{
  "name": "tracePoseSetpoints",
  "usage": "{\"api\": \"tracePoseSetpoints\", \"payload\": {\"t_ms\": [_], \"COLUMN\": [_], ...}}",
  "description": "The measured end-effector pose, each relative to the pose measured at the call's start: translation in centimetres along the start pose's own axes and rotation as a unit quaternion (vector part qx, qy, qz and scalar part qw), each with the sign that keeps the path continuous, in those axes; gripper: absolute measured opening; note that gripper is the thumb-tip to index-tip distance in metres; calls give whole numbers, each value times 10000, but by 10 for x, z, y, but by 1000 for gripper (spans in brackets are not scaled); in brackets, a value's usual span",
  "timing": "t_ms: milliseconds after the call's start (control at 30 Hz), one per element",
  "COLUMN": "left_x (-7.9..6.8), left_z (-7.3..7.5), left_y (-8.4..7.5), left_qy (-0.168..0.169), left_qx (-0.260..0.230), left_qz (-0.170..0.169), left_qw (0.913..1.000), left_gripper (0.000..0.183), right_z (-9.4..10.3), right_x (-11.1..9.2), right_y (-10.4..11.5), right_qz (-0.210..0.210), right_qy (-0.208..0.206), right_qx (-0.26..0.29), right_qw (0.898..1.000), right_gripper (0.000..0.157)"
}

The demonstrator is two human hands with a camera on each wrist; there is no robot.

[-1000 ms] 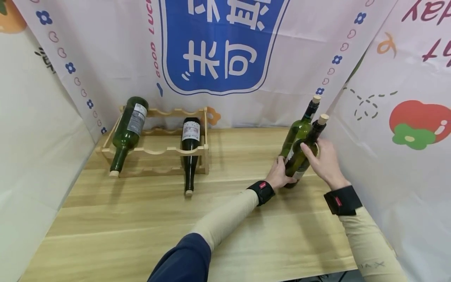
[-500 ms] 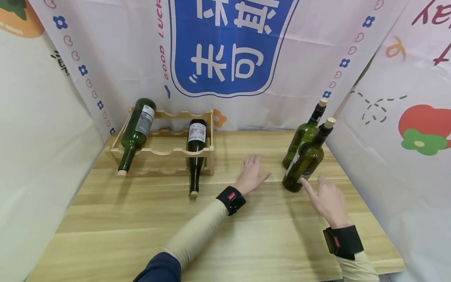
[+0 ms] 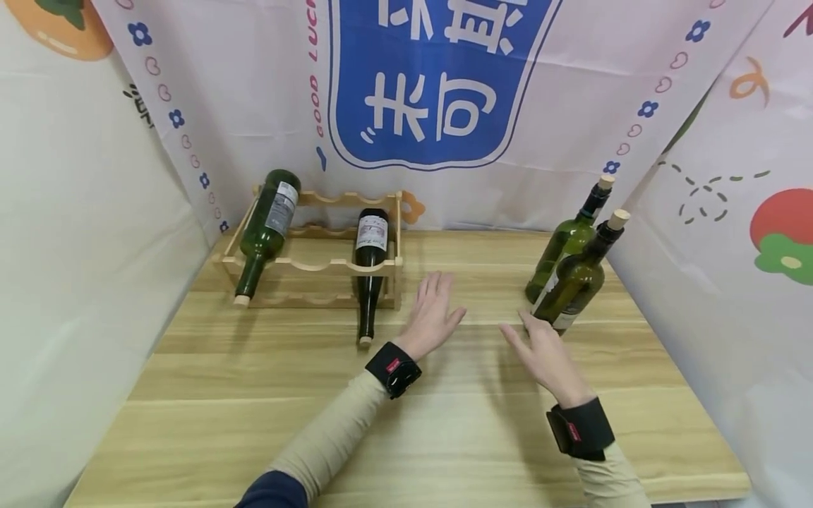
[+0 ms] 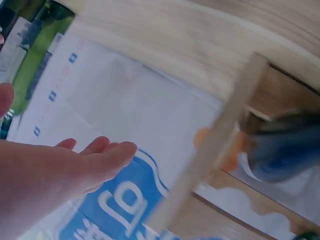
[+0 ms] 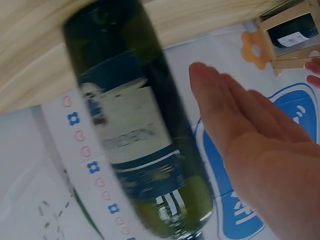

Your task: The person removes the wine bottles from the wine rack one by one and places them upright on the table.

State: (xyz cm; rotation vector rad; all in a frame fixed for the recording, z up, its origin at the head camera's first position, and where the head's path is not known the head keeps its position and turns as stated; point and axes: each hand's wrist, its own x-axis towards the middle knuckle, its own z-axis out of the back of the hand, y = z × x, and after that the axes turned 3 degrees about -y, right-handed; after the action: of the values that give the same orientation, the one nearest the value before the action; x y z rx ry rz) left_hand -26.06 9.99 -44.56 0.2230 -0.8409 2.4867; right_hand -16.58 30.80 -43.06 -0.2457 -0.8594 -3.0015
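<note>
My left hand [image 3: 430,321] hovers over the table just right of the wooden wine rack [image 3: 317,267], fingers extended and holding nothing. In the rack's upper row lies a green wine bottle [image 3: 267,229], corked neck toward me. A darker wine bottle [image 3: 371,275] with a pale label lies at the rack's right end, lower down, neck also forward. My right hand [image 3: 551,356] is empty, fingers straight, beside the nearer upright wine bottle [image 3: 574,282]; its fingertips overlap that bottle's base in the head view. Behind it stands another corked green bottle [image 3: 562,243]. The right wrist view shows the nearer bottle's label [image 5: 135,125].
The wood-grain table [image 3: 444,437] is bordered by a printed white cloth [image 3: 483,197] at the back. White sheets hang at the left [image 3: 95,268] and right [image 3: 711,296] sides. The rack stands against the back left.
Both hands have let go of the nearer upright bottle, which now stands by the other one. The left hand has moved left toward the rack; the right hand has drawn back and then shifted left.
</note>
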Motion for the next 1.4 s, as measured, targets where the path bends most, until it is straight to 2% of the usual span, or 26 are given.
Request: {"api": "tracePoseSetpoints", "payload": {"t_ms": [300, 433, 533, 600, 700, 867, 1033, 1400], "left_x": [-22, -32, -37, -38, -35, -32, -39, -46], "left_z": [27, 36, 41, 45, 50, 57, 66, 81], "left_y": [26, 39, 47, 50, 53, 63, 75, 92], "left_qy": [-565, -993, -1264, -1306, -1259, -1174, -1073, -1024], "left_qx": [168, 298, 396, 398, 288, 123, -4, -109], "left_qz": [338, 416, 683, 858, 907, 990, 1341, 1660], "left_qw": [9977, 9937, 9888, 9869, 9875, 9881, 9852, 9807], "left_gripper": [65, 61, 59, 61, 62, 63, 64, 66], "right_z": [-21, -28, -29, -27, -21, -19, -24, -25], "right_x": [32, 44, 51, 55, 59, 67, 68, 67], "right_y": [25, 38, 47, 51, 52, 52, 59, 69], "right_qz": [618, 776, 930, 984, 967, 1185, 1322, 1327], "right_qy": [79, 174, 344, 456, 519, 281, 301, 264], "right_qx": [-49, -9, -13, -87, -186, -323, -231, -208], "right_qw": [9980, 9968, 9951, 9941, 9938, 9920, 9905, 9906], "right_gripper": [76, 77, 77, 79, 80, 79, 78, 75]}}
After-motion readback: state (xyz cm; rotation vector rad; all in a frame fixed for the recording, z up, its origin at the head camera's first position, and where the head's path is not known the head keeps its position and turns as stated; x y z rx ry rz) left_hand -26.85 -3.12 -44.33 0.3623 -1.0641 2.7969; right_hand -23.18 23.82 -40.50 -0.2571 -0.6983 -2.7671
